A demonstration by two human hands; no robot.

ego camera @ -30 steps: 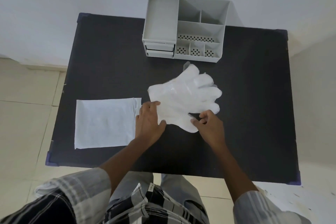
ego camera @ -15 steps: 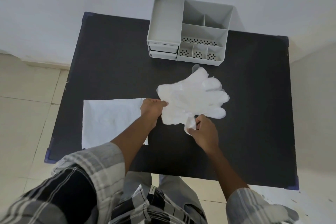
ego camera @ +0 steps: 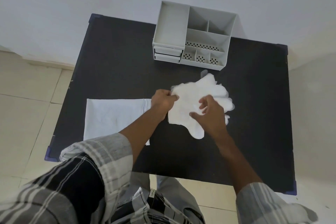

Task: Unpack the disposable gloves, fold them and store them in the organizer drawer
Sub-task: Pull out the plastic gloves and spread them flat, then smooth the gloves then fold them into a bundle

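A stack of translucent white disposable gloves (ego camera: 189,94) lies on the black table (ego camera: 112,56), fingers pointing to the far right. My left hand (ego camera: 162,101) pinches the cuff edge at the stack's left side. My right hand (ego camera: 211,112) rests on top of the gloves with its fingers spread. The flat white glove package (ego camera: 114,116) lies to the left, partly under my left forearm. The grey organizer (ego camera: 192,36) stands at the table's far edge, with two shut drawers (ego camera: 167,54) at its lower left.
The table stands against a pale wall. Tiled floor shows on the left and near sides. The organizer's top compartments show nothing inside. My plaid sleeves fill the bottom of the view.
My right hand has let go of the near glove edge and moved up onto the stack, fingers spread. The left hand keeps its pinch on the cuff. The gloves look more bunched.
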